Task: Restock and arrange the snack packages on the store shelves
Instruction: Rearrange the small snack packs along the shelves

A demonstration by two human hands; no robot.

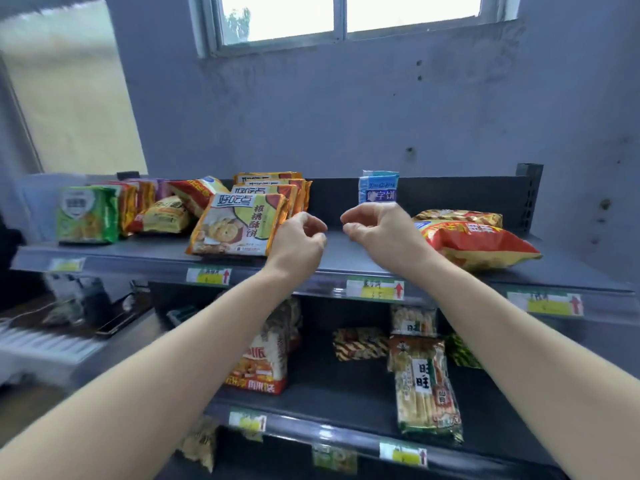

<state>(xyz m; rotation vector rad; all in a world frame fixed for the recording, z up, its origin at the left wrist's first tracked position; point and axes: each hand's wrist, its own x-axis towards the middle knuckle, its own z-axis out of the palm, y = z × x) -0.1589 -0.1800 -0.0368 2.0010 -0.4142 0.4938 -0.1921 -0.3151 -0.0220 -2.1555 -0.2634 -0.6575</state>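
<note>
Right now the person stands at the dark store shelving with both bare arms reached up over the top shelf (346, 261). The left hand (299, 239) and the right hand (377, 226) hang close together above a bare stretch of the board, fingertips turned toward each other with a small gap between them. Both sets of fingers are loosely curled and grasp nothing.

The left hand sits just beside the right edge of a yellow biscuit pack (235, 225), which leans at the front of a row of matching packs (273, 185). Whether its knuckles touch the wrapper I cannot tell. Further left on the same shelf lie mixed red and yellow packets (166, 213), and a green pack (86, 214) stands at the end.

Behind the right hand a blue pack (379, 187) stands upright against the back panel. Just right of that wrist lies a red-and-yellow bag (474, 242), with a second bag (460, 216) behind it. Price labels (375, 288) line the shelf's front rail.

On the lower shelf (329, 389), between the forearms, a tall rice-cracker pack (426, 386) lies to the right. An orange pack (263, 362) stands partly hidden behind the left forearm. A window (277, 15) sits high in the grey wall.
</note>
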